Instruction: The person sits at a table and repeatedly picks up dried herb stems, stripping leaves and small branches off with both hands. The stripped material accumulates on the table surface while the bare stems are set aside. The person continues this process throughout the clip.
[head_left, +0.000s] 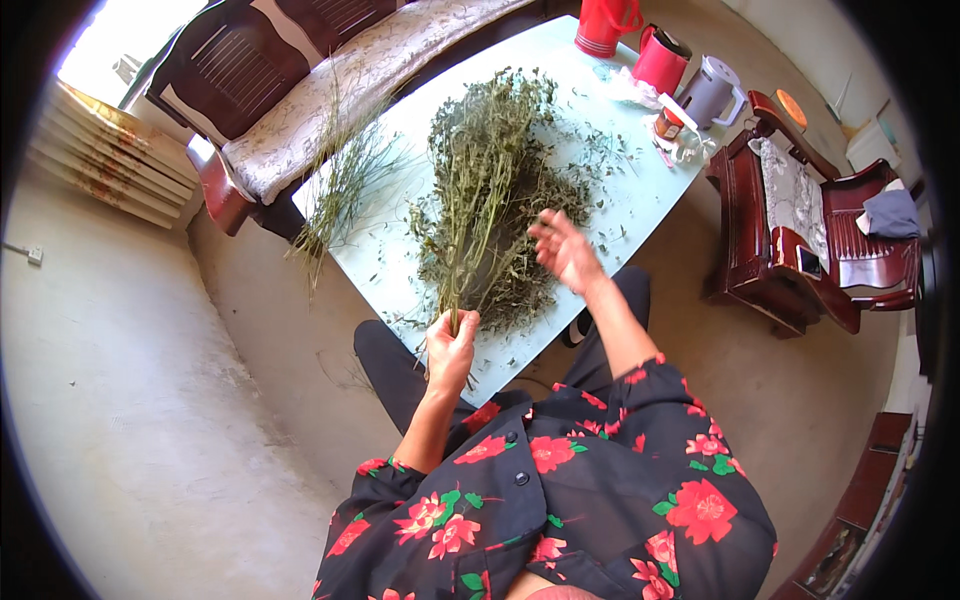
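Note:
A bundle of dried leafy plant stalks (480, 172) lies along the table, its leafy tops pointing away from me. My left hand (451, 346) is closed around the bare stem ends at the table's near edge. My right hand (564, 251) hovers to the right of the bundle, fingers apart and slightly blurred, with nothing in it. Under and beside that hand spreads a pile of loose dried leaves (525, 289). At the table's left edge rests a second bunch of thin, mostly bare stems (337, 191), some sticking out past the edge.
The pale glass-topped table (360, 270) has leaf crumbs scattered over it. At its far right stand a red thermos (600, 30), a red kettle (660, 60), a grey jug (709, 94) and a small jar (667, 124). A wooden sofa (225, 75) and a wooden armchair (780, 247) flank it.

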